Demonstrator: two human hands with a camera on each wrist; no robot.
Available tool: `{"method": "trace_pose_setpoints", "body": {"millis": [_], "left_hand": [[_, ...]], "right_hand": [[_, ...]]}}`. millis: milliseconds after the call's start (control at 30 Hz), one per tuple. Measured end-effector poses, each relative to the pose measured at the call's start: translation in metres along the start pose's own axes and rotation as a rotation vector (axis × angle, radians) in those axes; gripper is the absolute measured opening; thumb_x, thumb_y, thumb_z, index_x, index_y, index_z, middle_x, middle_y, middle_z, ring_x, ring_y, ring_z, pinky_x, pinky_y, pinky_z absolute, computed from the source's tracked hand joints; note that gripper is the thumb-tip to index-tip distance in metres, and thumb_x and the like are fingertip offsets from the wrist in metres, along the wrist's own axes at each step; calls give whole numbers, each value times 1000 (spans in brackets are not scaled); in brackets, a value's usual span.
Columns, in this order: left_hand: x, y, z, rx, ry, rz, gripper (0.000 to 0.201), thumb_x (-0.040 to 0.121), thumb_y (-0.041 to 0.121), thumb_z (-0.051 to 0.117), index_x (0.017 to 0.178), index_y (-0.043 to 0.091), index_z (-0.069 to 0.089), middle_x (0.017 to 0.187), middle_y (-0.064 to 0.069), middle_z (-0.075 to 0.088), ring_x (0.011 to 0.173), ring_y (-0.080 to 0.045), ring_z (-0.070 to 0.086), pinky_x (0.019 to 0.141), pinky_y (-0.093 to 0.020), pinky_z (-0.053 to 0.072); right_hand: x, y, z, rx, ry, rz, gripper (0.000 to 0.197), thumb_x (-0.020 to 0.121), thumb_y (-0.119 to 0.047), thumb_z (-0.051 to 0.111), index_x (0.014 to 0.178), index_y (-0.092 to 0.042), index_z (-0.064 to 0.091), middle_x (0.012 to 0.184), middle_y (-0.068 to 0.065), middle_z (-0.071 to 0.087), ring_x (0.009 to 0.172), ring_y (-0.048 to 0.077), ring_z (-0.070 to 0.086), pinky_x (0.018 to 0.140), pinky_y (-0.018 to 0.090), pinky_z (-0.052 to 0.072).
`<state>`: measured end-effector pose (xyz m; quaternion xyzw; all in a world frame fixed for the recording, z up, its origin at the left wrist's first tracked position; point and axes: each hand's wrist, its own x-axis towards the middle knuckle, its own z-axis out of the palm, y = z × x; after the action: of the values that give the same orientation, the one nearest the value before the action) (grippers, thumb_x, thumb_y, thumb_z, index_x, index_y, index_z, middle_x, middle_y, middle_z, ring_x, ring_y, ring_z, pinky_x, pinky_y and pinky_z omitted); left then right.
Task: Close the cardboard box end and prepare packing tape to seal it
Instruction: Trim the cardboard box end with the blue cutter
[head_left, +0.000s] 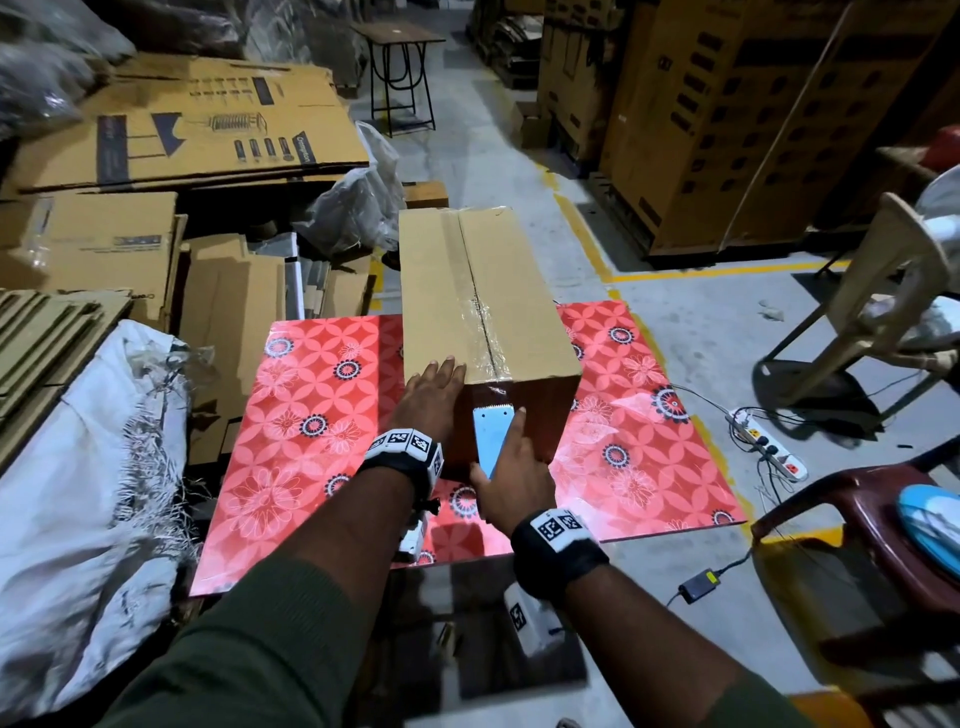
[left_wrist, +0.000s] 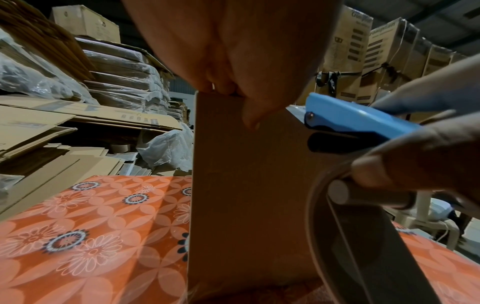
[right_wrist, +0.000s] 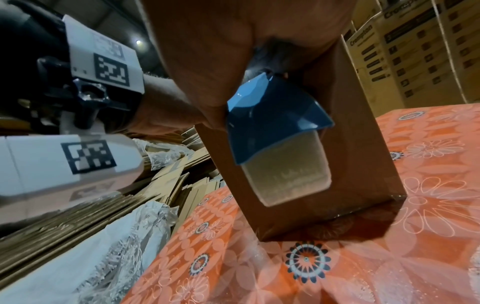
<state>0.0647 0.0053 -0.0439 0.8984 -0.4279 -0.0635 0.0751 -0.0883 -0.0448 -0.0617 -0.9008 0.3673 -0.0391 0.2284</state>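
Now we press left hand (head_left: 434, 395) flat on cardboard box (head_left: 483, 291) top edge | right hand (head_left: 511, 480) wrapped round tape dispenser (head_left: 491, 436) | we run tape straight down the end seam, near table (head_left: 311, 415) front edge.

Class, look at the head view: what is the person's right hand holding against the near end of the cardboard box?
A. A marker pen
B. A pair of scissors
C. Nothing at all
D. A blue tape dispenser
D: the right hand grips a blue tape dispenser, its toothed edge up against the near end of the cardboard box.
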Motion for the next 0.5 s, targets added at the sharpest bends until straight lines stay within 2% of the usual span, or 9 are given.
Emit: {"method": "trace_pose_setpoints", "body": {"millis": [233, 500], "left_hand": [[0, 1, 0, 5, -22, -8, 85, 85, -8, 47, 157, 18, 11, 166, -3, 6, 152, -26, 7, 123, -42, 13], [-1, 3, -4, 4, -54, -12, 85, 85, -7, 49, 157, 18, 12, 166, -4, 5, 152, -26, 6, 122, -43, 12]], "right_hand": [[-5, 5, -7, -32, 6, -22, 99, 89, -45, 56, 154, -10, -10, 134, 16, 47, 103, 40, 61, 80, 41, 50], [-11, 1, -8, -26, 6, 2, 99, 90, -48, 57, 154, -10, -8, 135, 16, 48, 106, 39, 61, 83, 42, 50]]}}
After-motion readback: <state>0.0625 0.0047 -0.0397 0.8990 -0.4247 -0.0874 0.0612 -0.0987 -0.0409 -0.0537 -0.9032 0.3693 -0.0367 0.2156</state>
